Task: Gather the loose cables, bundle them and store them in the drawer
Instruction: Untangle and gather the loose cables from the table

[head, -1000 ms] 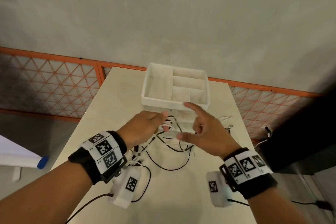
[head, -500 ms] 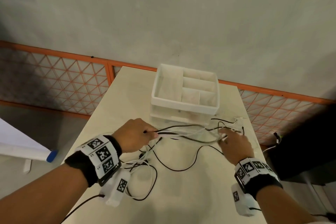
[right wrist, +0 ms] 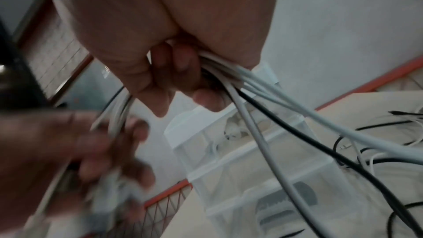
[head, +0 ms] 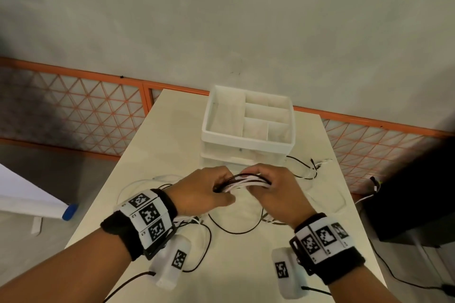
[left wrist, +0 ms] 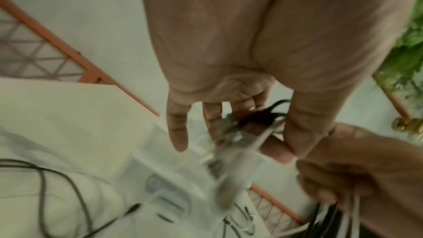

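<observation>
Several white and black cables [head: 242,180] run as one short bundle between my two hands, just in front of the white drawer unit [head: 246,141]. My left hand [head: 221,192] pinches the bundle's left end; in the left wrist view the thumb and fingers [left wrist: 295,140] close on the strands [left wrist: 256,122]. My right hand [head: 259,183] grips the right end, with its fingers [right wrist: 183,71] curled round the cables [right wrist: 254,120]. The rest of the strands trail down onto the table [head: 172,130]. The unit's top tray is divided and holds nothing; its front is partly hidden by my hands.
Loose black loops [head: 236,231] lie under my wrists, and cable ends [head: 312,167] lie right of the unit. An orange lattice railing [head: 73,110] runs behind the table. A dark block [head: 413,192] stands off the right edge, a white board [head: 24,194] off the left.
My hands were spread apart with the cables stretched between them. The right hand has come left to meet the left hand, folding the strands into a short bundle.
</observation>
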A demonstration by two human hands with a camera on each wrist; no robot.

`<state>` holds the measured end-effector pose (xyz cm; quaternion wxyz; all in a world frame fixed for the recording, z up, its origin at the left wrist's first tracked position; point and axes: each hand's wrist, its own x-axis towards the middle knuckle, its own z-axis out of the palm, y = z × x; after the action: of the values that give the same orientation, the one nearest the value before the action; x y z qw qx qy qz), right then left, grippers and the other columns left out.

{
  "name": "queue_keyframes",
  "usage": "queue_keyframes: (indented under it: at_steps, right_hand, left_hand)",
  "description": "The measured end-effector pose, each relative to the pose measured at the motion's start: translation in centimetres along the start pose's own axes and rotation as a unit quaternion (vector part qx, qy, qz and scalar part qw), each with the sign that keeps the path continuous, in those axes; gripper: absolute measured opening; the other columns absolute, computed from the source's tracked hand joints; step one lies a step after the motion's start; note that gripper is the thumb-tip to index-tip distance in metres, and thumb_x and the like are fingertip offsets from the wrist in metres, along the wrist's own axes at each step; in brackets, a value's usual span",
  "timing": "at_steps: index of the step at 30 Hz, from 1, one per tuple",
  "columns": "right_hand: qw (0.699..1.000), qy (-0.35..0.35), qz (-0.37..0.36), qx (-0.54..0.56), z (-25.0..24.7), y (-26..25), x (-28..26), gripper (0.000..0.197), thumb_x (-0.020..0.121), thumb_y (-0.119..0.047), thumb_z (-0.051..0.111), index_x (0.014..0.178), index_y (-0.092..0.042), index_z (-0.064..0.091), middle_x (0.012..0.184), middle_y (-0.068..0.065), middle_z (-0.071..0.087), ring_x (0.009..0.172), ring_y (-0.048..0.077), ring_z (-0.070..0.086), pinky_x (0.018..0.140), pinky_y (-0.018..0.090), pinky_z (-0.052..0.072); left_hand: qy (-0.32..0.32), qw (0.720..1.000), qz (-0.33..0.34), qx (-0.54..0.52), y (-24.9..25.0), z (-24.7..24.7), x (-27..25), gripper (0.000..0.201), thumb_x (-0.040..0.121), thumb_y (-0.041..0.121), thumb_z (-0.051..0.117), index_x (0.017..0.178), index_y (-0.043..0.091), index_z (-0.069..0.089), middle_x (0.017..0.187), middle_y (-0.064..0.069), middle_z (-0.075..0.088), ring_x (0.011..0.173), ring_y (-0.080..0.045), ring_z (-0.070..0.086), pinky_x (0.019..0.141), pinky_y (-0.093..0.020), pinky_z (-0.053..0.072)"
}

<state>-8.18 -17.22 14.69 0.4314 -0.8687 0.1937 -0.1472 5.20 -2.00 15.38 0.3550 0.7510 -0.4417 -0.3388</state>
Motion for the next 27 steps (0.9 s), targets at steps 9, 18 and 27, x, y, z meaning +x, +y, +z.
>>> queue_keyframes:
  at_steps: [9,18,27]
  right_hand:
    - [0.992,-0.121,0.039,0.022,-0.7,-1.6,-1.0,0.019,0.087,-0.030,0.075,0.105,-0.033,0.075,0.083,-0.004,0.076,0.072,0.017,0.070,0.067,0.032,0.059]
    - [0.993,-0.028,0.024,0.116,-1.7,-1.0,-1.3,0.022,0.095,-0.014,0.066,0.106,-0.029,0.078,0.065,-0.002,0.068,0.055,-0.005,0.058,0.059,0.007,0.040]
    - [0.997,-0.034,-0.026,0.067,0.9,-1.5,-1.6,0.033,0.101,-0.024,0.057,0.130,-0.038,0.064,0.058,-0.013,0.059,0.056,0.000,0.053,0.060,0.009,0.041]
  left_hand:
    - [-0.007,0.995,0.000,0.097,0.3,0.9,-0.2,0.009,0.098,0.026,0.052,0.097,0.021,0.060,0.082,0.007,0.060,0.074,-0.015,0.055,0.063,-0.022,0.042]
    - [0.041,0.884,-0.097,-0.455,1.7,0.1,-0.3,0.063,0.086,0.056,0.054,0.114,0.001,0.066,0.066,-0.005,0.062,0.049,-0.013,0.049,0.038,-0.019,0.037]
    - [0.060,0.892,-0.115,-0.434,2.4,1.3,0.8,0.067,0.092,0.064,0.040,0.087,0.004,0.070,0.066,-0.011,0.063,0.055,-0.021,0.057,0.044,-0.024,0.046]
